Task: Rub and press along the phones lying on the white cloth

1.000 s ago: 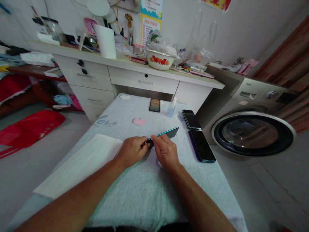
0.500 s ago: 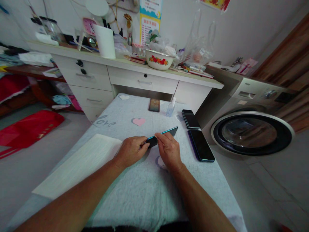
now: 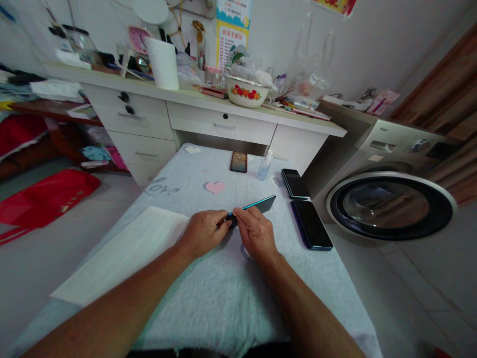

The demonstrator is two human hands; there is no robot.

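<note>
A dark smartphone (image 3: 265, 204) with a bright blue edge is tilted above the cloth-covered table. My left hand (image 3: 206, 229) grips its near left end between thumb and fingers. Closed in a pinch, my right hand (image 3: 257, 229) is at the phone's upper edge, close to the left fingertips; whatever it may hold is hidden. To the right, two dark phones lie on the cloth: a smaller one (image 3: 295, 183) behind and a larger one (image 3: 311, 224) nearer me. Beyond my hands are a clear spray bottle (image 3: 264, 166) and a brownish phone-shaped item (image 3: 238, 162).
A pale folded sheet (image 3: 122, 253) lies on the table's left side. Behind stands a white desk (image 3: 219, 124) bearing a flowered enamel bowl (image 3: 248, 94) and a paper roll (image 3: 162, 64). A washing machine (image 3: 387, 144) is at right, and a red bag (image 3: 48, 199) on the floor at left.
My right hand has slid slightly left along the phone's edge, toward my left fingers. The left hand keeps its grip, and the phone has hardly moved.
</note>
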